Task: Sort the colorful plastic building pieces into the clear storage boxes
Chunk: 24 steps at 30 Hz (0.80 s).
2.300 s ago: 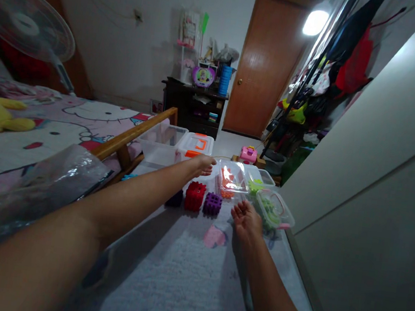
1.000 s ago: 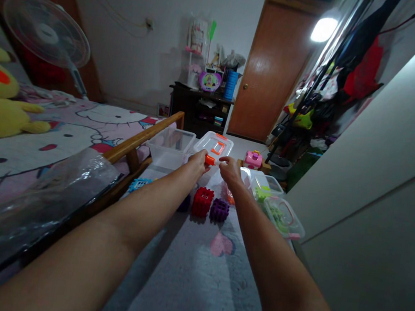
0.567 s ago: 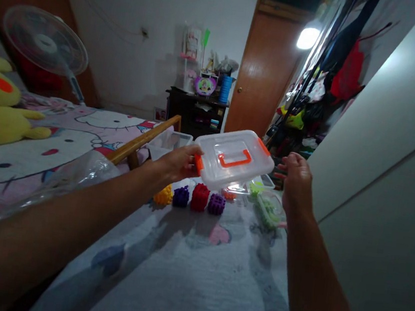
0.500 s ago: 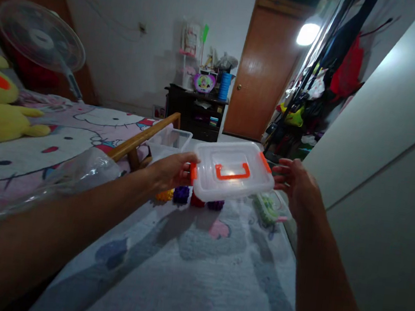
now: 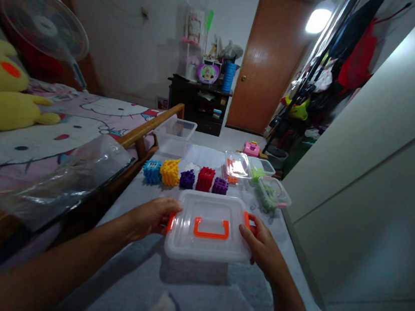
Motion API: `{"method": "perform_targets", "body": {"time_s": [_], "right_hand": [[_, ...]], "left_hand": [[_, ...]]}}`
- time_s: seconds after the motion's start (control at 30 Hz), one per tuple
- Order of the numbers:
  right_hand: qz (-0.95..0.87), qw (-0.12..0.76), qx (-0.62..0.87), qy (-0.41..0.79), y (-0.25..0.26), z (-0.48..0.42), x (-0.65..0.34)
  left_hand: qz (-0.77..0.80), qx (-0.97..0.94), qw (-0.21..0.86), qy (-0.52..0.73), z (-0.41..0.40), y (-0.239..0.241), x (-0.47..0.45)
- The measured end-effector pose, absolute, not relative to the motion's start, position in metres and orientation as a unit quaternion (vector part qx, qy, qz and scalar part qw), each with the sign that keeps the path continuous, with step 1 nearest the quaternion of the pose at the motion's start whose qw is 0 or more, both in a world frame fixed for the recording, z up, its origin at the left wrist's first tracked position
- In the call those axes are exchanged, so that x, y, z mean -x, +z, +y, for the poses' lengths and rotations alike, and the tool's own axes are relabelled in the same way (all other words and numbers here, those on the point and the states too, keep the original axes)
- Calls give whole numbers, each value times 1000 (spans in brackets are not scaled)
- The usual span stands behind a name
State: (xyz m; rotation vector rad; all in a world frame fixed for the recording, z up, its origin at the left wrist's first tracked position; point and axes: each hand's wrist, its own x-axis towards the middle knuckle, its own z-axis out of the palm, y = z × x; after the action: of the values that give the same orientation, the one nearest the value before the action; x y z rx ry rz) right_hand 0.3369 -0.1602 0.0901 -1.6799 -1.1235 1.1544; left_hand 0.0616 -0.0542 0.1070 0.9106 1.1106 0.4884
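Translucent lidded box [image 5: 209, 226], upright, orange handle [image 5: 210, 235] folded flat.

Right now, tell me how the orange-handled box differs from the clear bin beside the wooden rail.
The orange-handled box has its lid on; the clear bin is open at the top. The box carries orange clips and an orange handle; no such parts show on the bin. The box is gripped by the left hand and right hand, while the bin stands apart from both. Both are rectangular and look like translucent plastic.
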Motion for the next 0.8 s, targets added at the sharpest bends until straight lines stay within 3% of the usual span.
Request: {"method": "perform_targets", "body": {"time_s": [0.27, 0.4, 0.63, 0.8], "right_hand": [[-538, 315, 711, 325, 95, -149, -342], [-592, 300, 665, 342, 96, -142, -347], [-588, 341, 620, 391, 99, -145, -346], [-489, 397, 620, 468, 89, -151, -343]], "left_hand": [[508, -613, 526, 301, -68, 91, -54], [504, -641, 480, 324, -70, 86, -57], [474, -588, 528, 389, -70, 72, -63], [445, -540, 580, 417, -71, 69, -63]]}}
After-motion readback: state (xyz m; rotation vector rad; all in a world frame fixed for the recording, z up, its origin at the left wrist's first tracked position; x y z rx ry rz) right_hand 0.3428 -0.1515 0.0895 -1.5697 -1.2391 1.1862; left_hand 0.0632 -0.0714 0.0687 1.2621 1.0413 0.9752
